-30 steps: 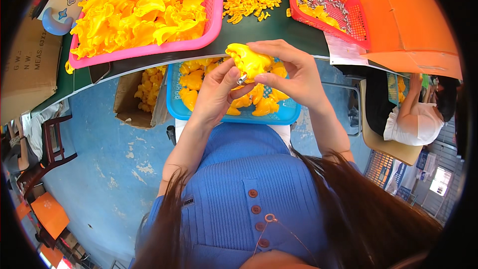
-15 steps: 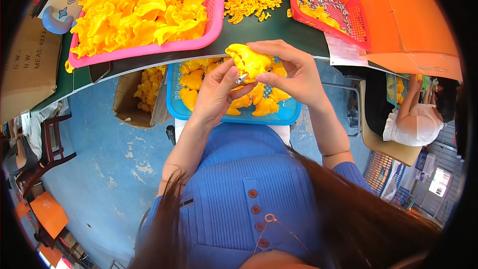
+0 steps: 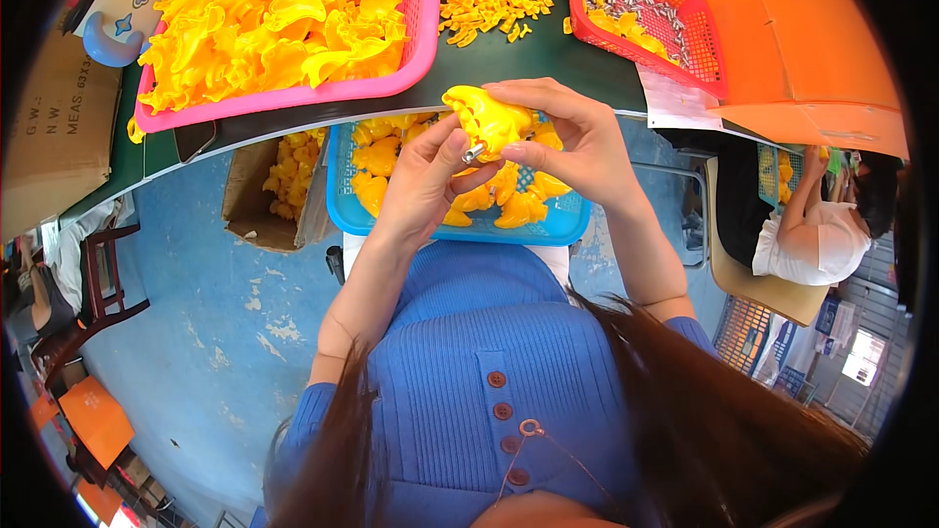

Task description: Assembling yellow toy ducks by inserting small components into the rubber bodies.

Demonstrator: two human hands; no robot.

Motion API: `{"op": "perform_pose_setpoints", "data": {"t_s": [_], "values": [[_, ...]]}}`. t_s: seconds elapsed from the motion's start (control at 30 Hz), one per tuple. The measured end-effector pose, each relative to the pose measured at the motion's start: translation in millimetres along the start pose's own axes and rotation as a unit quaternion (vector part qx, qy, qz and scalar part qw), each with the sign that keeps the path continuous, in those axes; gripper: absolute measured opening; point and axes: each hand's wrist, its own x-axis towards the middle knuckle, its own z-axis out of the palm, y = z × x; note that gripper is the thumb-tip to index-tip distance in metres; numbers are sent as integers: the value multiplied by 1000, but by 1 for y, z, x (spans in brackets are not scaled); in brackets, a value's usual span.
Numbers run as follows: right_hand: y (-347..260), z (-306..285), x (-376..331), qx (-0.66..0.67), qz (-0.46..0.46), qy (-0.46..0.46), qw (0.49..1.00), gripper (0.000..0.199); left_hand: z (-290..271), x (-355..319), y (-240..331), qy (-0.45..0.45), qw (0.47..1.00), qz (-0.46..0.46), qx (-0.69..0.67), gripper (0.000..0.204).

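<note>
Between my two hands is a curved, shiny yellow plastic piece (image 3: 494, 124), held above the blue basket. My left hand (image 3: 430, 171) is closed, its thumb and fingers at the piece's lower left. A small silver metal cylinder (image 3: 473, 152) sticks out there beside the left thumb tip; whether it sits inside the piece, I cannot tell. My right hand (image 3: 577, 142) grips the piece from the right, forefinger along the top and thumb at the lower edge. Below, the blue basket (image 3: 357, 218) in my lap contains several similar yellow pieces (image 3: 528, 207), partly hidden by my hands.
On the green table (image 3: 509, 66), a pink basket (image 3: 430, 29) heaped with yellow parts stands left. Small yellow parts (image 3: 494, 2) lie loose mid-table. A red basket (image 3: 709, 44) right contains silver cylinders. A cardboard box (image 3: 256, 198) sits below; another person (image 3: 817, 244) sits right.
Both hands and the yellow piece stay almost in place. The silver cylinder appears slightly shorter and tipped a little differently beside my left thumb.
</note>
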Motion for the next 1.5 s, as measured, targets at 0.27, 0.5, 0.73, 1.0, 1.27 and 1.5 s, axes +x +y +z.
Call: {"op": "perform_pose_setpoints", "data": {"t_s": [0.27,0.5,0.73,1.0,1.27,1.5], "values": [[-1,-2,1,0,-9,-7,1000,47,1,0,1,1,1000,-2,5,44],[-4,-5,2,-30,3,-20,999,46,0,0,0,0,1000,-13,22,44],[-3,0,3,-8,1,-12,1000,44,2,-1,2,11,999,5,47,46],[4,12,-1,-131,-75,11,988,49,-5,1,-8,25,998,31,40,45],[5,32,-5,-289,-118,116,943,54,8,5,-3,36,992,51,107,41],[-7,20,-11,-187,-147,91,967,52,5,11,2,4,948,239,211,41]]}}
